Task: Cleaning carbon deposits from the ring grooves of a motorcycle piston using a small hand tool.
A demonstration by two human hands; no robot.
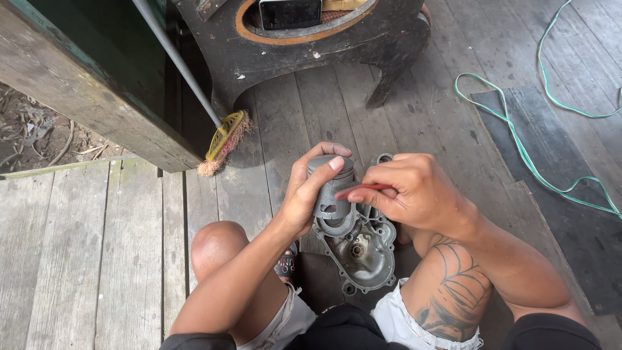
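1. A grey metal piston [332, 188], cylindrical with a dull cast surface and a round pin hole near its lower skirt, is held upright at the centre of the view. The left hand [310, 194] is wrapped around it from 9 o'clock, the grip closed on the piston with a fingertip laid over the flat crown.
2. A thin red tool [364, 188], smooth and slightly curved, is pinched by the right hand [414, 191]; this grip is closed on the tool, whose tip is pointed toward 9 o'clock and lies against the piston's side. Its rear end is hidden inside the fingers, so its kind cannot be told.
3. A grey cast engine casing [363, 249], irregular in outline with bolt lugs round the rim, is seen just below the piston at 6 o'clock, between the knees. A shallow cavity is formed in it; a small round shaft or bearing is seen within, grimy. Its upper part is covered by the hands.
4. The floor [110, 259] is made of weathered grey planks with open seams.
5. A broom [223, 139] with yellow head, reddish worn bristles and a grey metal handle leans at 11 o'clock; the handle is cut off at the top edge.
6. A thin green cord [518, 146] is looped across a dark mat [570, 220] at 3 o'clock.
7. A dark, scuffed wooden stool [311, 45] with an orange-rimmed round opening stands at 12 o'clock; a dark rectangular object lies in it, cut off.
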